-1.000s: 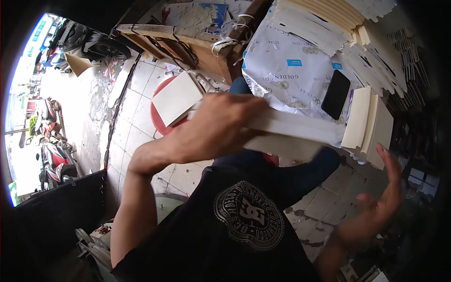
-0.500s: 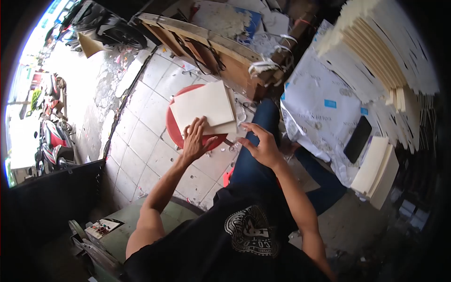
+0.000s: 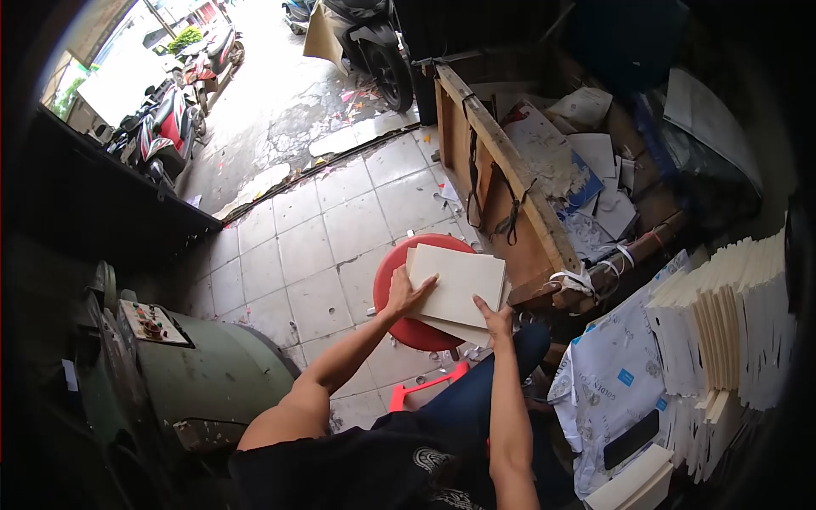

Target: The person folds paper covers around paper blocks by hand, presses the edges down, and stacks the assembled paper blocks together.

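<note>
A small stack of cream paper booklets (image 3: 459, 276) lies on a round red stool (image 3: 425, 337) in front of me. Its pieces are not squared up; a lower one sticks out at the bottom edge. My left hand (image 3: 406, 294) grips the stack's left edge, thumb on top and fingers partly hidden. At the lower right corner, my right hand (image 3: 495, 321) pinches the stack with its thumb on top, the other fingers underneath and out of sight.
Tall piles of cream booklets (image 3: 718, 319) stand at right, beside white printed wrapping (image 3: 599, 374) with a black phone (image 3: 631, 440) on it. A wooden-framed bin (image 3: 501, 191) holds paper scraps. A green machine (image 3: 200, 370) is at left; motorbikes (image 3: 170, 127) are outside.
The view has swung, so the stool sits lower in the picture. My right hand, apart from the stack before, now grips its corner. My left hand has gone from resting on top to holding the left edge.
</note>
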`<state>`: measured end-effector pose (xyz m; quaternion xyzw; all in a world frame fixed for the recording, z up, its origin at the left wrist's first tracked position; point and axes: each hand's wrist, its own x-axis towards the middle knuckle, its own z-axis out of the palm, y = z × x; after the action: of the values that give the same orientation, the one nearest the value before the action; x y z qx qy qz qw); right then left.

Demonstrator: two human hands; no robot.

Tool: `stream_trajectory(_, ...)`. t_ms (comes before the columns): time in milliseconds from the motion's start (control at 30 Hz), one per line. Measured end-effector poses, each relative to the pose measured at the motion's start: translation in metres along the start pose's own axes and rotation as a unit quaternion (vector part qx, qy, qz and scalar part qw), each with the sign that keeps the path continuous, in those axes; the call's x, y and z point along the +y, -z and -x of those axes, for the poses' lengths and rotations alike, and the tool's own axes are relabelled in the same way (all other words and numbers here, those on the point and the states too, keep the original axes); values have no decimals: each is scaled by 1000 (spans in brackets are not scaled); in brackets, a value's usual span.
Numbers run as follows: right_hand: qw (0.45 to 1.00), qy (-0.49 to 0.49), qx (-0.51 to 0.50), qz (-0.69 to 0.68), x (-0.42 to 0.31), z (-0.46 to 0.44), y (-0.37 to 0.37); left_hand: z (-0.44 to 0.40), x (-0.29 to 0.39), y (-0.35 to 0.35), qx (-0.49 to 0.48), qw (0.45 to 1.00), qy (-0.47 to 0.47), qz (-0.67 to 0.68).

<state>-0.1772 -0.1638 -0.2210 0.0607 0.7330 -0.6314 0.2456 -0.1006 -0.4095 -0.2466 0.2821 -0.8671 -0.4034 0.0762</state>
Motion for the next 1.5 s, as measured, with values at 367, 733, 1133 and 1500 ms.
stream_trajectory(367,969,238,12,-66,-65,86,-10,21,5,52,-161,909,40,383)
stream_trajectory(733,954,255,-138,71,-34,29,11,49,15,105,-113,964,-69,231)
stream_trajectory(1133,940,298,-124,113,-26,74,9,94,-4,88,-79,967,-104,219)
stream_trajectory(1500,931,310,-114,155,-26,53,20,69,17,129,-92,980,-176,3)
